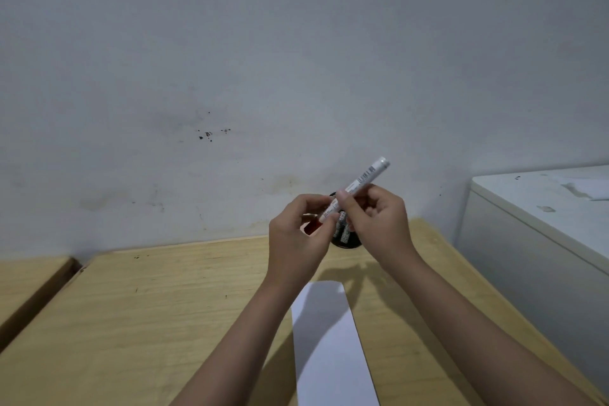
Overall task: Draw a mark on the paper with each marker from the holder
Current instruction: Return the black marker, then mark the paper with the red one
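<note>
A white marker [361, 180] with a red cap [313, 227] is held tilted above the table, its rear end pointing up and to the right. My right hand [379, 221] grips the white barrel. My left hand [296, 234] pinches the red cap end. Behind the hands stands a black mesh holder [344, 234], mostly hidden, with other markers just visible inside. A white strip of paper [329, 339] lies on the wooden table [148, 306] between my forearms; I see no mark on it.
A stained grey wall [230, 92] rises right behind the table. A white cabinet or appliance [543, 224] stands at the right, beside the table's edge. A second wooden surface [26, 280] adjoins at the left across a gap.
</note>
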The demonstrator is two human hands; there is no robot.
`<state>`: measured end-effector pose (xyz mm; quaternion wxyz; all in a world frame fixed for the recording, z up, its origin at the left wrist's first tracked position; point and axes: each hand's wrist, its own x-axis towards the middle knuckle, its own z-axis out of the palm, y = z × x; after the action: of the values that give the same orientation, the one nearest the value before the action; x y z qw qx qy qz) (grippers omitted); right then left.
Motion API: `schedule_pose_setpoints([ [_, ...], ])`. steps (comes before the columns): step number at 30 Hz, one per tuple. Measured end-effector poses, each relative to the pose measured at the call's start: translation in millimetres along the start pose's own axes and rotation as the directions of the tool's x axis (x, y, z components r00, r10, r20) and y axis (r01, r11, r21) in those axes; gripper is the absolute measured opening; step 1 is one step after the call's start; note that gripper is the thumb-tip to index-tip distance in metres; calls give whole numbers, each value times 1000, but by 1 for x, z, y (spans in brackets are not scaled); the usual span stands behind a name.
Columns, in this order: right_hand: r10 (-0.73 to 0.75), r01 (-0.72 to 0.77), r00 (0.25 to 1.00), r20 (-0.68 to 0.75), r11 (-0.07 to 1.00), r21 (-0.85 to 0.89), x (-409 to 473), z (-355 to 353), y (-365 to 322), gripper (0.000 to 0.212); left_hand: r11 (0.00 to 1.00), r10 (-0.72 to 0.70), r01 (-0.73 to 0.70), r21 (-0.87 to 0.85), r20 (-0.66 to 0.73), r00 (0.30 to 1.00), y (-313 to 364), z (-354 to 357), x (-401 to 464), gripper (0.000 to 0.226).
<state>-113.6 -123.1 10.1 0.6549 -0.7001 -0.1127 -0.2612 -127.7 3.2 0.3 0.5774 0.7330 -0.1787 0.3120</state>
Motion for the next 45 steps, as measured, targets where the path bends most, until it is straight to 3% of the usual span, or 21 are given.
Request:
schedule_pose_setpoints([
  [5,69,-62,994,-86,995,83,-2,7,0,26,992,-84,87,96,-31,996,-10,-18,-7,15],
  [11,172,-178,983,70,980,88,-10,17,3,26,994,-93,91,58,38,995,-10,-21,-11,12],
  [17,104,-113,988,111,990,84,-10,15,8,24,972,-221,230,-38,162,962,-13,-26,-2,9],
  [22,143,-139,990,14,932,333,9,-1,6,20,936,-318,345,-69,252,914,-30,-43,3,13],
  [25,152,-134,988,-21,925,355,18,-14,7,20,923,-380,383,34,233,895,-47,-53,3,3],
  [30,183,-173,983,-13,948,267,8,-9,20,22,848,-492,424,319,172,854,-77,-45,9,11],
  [34,190,-180,982,-16,952,249,1,-8,25,19,770,-532,375,516,196,824,-99,-34,15,16],
  [40,189,-181,982,-16,960,216,-3,-7,26,16,712,-588,350,609,244,771,-121,-21,14,3],
  [45,180,-176,984,-4,965,194,-9,-7,25,13,705,-633,433,562,222,742,-128,-24,8,30],
])
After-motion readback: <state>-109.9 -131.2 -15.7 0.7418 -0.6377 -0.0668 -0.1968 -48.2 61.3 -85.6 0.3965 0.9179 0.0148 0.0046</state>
